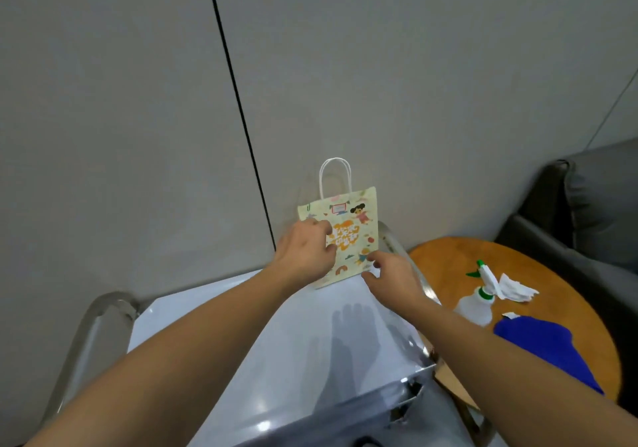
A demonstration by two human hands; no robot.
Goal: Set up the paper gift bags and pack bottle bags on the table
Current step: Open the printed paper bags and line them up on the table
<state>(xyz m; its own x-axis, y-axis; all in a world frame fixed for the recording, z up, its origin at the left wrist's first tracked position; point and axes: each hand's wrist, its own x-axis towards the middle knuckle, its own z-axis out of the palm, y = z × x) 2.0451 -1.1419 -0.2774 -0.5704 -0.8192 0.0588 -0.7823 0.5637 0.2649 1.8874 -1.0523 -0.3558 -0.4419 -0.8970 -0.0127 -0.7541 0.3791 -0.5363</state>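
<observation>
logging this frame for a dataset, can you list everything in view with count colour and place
paper gift bag: 1, pale yellow with cartoon print, white handles, upright at far end of table by wall
table: 1, glossy white, clear curved side rails, centre
round table: 1, wooden, right
spray bottle: 1, white with green trim, on round table
crumpled paper: 1, white, beside bottle
cloth: 1, blue, round table's near side
sofa: 1, grey, far right
hands: left on bag's front, right at its lower corner
</observation>
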